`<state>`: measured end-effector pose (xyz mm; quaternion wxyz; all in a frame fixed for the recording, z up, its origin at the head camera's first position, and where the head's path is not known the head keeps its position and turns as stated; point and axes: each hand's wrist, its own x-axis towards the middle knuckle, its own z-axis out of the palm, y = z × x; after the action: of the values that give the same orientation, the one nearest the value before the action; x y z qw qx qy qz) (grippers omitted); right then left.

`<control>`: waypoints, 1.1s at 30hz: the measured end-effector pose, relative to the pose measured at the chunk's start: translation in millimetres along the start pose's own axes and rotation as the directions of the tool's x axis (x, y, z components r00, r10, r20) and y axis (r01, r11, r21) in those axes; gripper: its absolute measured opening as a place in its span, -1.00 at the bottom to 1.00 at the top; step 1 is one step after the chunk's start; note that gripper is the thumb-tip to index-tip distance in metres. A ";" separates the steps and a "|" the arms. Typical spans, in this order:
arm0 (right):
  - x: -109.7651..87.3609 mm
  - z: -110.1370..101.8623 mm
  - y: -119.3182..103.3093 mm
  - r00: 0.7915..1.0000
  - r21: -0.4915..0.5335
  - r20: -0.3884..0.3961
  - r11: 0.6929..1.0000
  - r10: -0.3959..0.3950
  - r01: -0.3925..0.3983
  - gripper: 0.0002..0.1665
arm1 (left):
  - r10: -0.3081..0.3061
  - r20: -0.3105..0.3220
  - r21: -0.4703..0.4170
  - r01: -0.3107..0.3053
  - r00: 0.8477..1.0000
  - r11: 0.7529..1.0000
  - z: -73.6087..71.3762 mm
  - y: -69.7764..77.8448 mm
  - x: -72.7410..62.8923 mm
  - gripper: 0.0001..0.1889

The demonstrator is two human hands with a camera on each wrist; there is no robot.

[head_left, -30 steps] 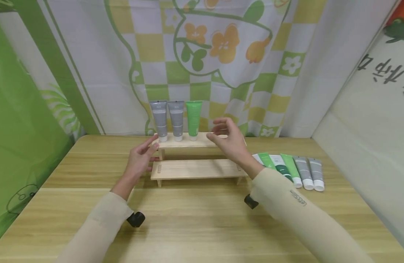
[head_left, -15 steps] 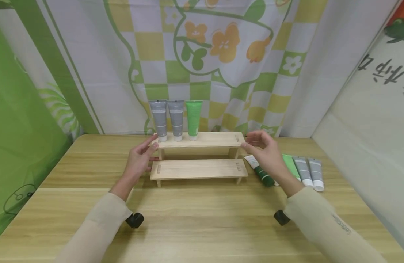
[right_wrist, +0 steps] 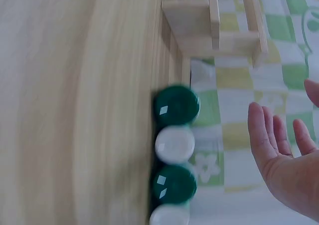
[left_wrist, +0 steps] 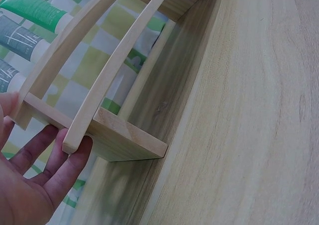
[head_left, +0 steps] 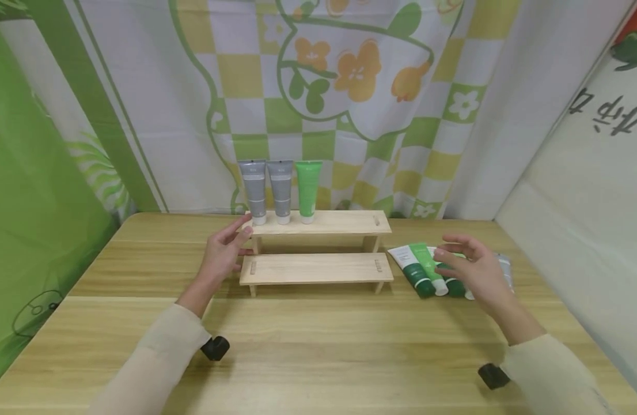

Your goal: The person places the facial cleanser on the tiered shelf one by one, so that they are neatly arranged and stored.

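Observation:
A two-tier wooden display stand (head_left: pixel 318 268) stands on the table. On its upper tier, two grey tubes (head_left: pixel 254 193) and one green tube (head_left: pixel 307 190) stand upright on their white caps, toward the left end. My left hand (head_left: pixel 221 251) holds the stand's left end, thumb at the upper board; the left wrist view shows fingers against the board ends (left_wrist: pixel 75 135). My right hand (head_left: pixel 474 271) hovers over a row of lying tubes, fingers apart and holding nothing. A white and dark green tube (head_left: pixel 413 272) and a green tube (head_left: pixel 427 268) show beside it; others are partly hidden.
The lying tubes' dark green cap (right_wrist: pixel 177 105) and white cap (right_wrist: pixel 174 145) line up in the right wrist view, right of the stand. A patterned curtain (head_left: pixel 349 132) hangs behind the wooden table (head_left: pixel 318 351). A green cloth (head_left: pixel 44 190) borders the left side.
My right hand has moved right, from beside the green tube on the upper tier, past the stand's right end, to above the lying tubes. My left hand has stayed at the stand.

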<state>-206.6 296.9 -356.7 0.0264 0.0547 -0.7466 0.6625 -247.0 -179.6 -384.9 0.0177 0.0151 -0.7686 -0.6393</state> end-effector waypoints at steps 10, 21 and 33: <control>-9.9 -59.6 15.9 0.997 0.075 0.041 0.995 0.059 -0.062 -0.64 | 0.000 -0.007 0.007 0.000 1.000 1.000 0.2 0.0 -0.3 -0.47; -17.9 -117.6 25.3 0.974 0.133 0.135 0.971 0.183 -0.200 -0.63 | 0.001 0.001 0.002 -0.001 1.000 1.000 0.7 2.1 -2.2 -0.48; -11.0 -164.5 36.3 0.937 0.173 0.160 0.926 0.310 -0.336 -0.64 | 0.000 -0.011 0.010 0.000 1.000 1.000 -0.5 -1.0 0.2 -0.48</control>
<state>-205.4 464.9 -373.8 -0.1374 -0.0236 -0.6761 0.7235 -247.2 -180.2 -385.8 0.0218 0.0187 -0.7718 -0.6352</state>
